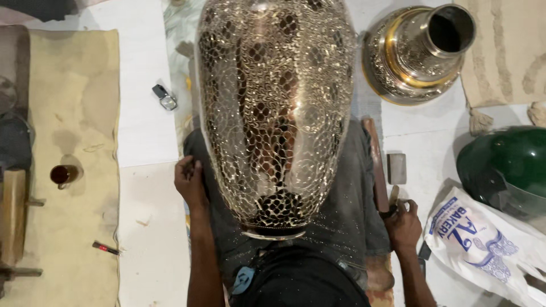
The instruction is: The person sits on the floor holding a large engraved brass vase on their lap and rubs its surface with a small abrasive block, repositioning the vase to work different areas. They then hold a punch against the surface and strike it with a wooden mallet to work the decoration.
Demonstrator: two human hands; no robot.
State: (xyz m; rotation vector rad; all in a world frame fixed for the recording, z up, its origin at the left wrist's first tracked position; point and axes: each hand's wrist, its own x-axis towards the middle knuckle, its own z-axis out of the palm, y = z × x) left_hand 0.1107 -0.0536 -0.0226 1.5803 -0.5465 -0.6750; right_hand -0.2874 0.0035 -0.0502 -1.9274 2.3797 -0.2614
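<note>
Large pierced, lattice-cut brass vase shell [276, 113] lies across the lap, centre to 12 o'clock | green rounded helmet [506, 167] at 3 o'clock | engraved brass neck piece [418, 51] at 1 o'clock | left hand [190, 182], 9 o'clock, fingers curled around something small and dark | right hand [402, 224], 4 o'clock, closed on a dark tool handle [376, 165]

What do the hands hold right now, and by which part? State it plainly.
The right hand grips a slim dark tool near its lower end. The left hand pinches something small and dark; what it is cannot be told. The pierced brass vase rests unheld on the lap.
</note>
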